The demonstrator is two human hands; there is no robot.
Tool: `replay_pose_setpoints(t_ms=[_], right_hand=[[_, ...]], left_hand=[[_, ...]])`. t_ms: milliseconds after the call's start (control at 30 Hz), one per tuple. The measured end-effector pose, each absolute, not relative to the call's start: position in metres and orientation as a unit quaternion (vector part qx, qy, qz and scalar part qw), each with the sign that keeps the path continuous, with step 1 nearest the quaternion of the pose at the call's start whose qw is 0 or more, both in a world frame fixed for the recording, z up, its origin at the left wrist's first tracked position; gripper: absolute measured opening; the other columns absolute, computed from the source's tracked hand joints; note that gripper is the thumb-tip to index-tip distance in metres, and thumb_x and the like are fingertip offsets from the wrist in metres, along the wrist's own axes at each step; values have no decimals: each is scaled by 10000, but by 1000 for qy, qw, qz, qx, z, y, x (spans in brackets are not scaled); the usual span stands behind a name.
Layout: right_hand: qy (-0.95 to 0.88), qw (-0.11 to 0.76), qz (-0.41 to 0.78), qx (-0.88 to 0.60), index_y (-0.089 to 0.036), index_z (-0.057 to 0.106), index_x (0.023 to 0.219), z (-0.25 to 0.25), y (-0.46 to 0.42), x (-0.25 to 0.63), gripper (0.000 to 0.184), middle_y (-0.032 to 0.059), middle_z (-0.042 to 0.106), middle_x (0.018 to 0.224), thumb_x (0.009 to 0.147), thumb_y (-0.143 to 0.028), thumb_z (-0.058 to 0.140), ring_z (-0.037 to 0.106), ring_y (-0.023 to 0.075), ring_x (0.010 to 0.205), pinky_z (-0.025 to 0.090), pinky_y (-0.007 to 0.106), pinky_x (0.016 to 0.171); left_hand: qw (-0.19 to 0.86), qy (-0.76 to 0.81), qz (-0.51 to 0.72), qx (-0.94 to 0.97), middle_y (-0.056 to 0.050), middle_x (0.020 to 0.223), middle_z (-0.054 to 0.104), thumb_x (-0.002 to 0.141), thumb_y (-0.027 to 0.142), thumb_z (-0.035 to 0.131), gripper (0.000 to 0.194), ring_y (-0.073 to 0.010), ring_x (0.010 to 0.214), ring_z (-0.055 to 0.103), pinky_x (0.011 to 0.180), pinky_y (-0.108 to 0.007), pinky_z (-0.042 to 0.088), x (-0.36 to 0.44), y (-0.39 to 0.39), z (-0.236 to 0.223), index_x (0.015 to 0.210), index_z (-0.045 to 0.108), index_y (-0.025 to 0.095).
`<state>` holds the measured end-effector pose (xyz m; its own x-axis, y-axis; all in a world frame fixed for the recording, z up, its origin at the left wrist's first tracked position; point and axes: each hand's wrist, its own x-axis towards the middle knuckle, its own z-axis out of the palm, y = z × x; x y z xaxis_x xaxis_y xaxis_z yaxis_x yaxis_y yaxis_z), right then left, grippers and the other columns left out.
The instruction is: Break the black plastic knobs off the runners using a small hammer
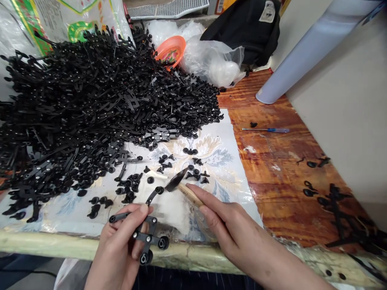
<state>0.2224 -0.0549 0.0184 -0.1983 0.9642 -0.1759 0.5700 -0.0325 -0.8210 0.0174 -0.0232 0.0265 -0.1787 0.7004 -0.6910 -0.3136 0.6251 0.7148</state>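
My left hand (125,241) is closed on a black jointed plastic linkage (148,238) with silver rivets and round wheel-like ends. One of its arms reaches up and away, ending in a round black cap. In my right hand (225,225) is a small knife (189,194) with a pale wooden handle and a short dark blade. The blade lies just beside that cap; whether they touch I cannot tell. Around both hands, several loose black plastic pieces (130,187) are scattered on the patterned sheet (217,169).
A large heap of black linkages (90,92) covers the left and back. Behind it are an orange bowl (172,50), clear plastic bags (213,60) and a black bag (248,30). A blue-handled screwdriver (272,130) lies right, near a grey pipe (302,52). Black parts (338,209) sit at far right.
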Motion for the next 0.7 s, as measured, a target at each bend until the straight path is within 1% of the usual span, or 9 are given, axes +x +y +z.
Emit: replay_pose_setpoints(t_ms=[100,267,367,433,500,600,700], right_hand=[[-653,235,418,-586,-322,383,1471,19,-54,222,489,58,625,1328,993,-225,355,743,213,801,614,364,714],[-654,230,420,-586,-333,372,1470,19,-56,223,485,46,600,1358,997,-233,334,743,216,837,616,371,730],[-659,227,404,-592,-344,350,1477,22,-58,223,487,40,595,1364,1001,-246,333,732,226,922,616,375,759],[-667,233,386,-593,-344,334,1483,28,-58,223,490,34,608,1351,1003,-246,333,713,224,991,617,352,768],[-689,245,364,-577,-327,309,1496,36,-56,223,510,38,616,1342,997,-223,337,696,217,1037,619,314,759],[-735,237,332,-541,-323,290,1505,48,-53,225,549,35,624,1332,980,-167,337,700,205,1031,622,271,733],[-757,234,261,-552,-351,280,1510,52,-53,228,555,21,634,1318,980,-202,357,699,218,1033,622,279,758]], left_hand=[[635,641,401,160,84,460,515,549,257,878,234,-5,346,259,351,-116,244,16,-22,24,616,670,173],[632,652,387,161,72,513,582,575,297,875,241,-6,347,266,341,-119,228,14,-24,20,649,677,179],[629,657,386,155,90,458,509,577,285,876,250,-14,351,258,348,-125,224,15,-24,19,614,649,185],[631,655,386,155,98,433,450,591,288,870,264,-18,353,260,350,-128,212,15,-24,19,591,627,186],[634,651,386,161,101,429,428,608,303,861,279,-17,349,258,351,-129,208,15,-24,19,582,609,185],[640,644,386,162,103,434,414,619,337,853,318,-11,337,240,342,-130,209,15,-25,18,575,581,180],[634,648,394,153,99,444,415,602,361,857,341,-5,337,231,319,-122,170,16,-25,16,579,576,169]])
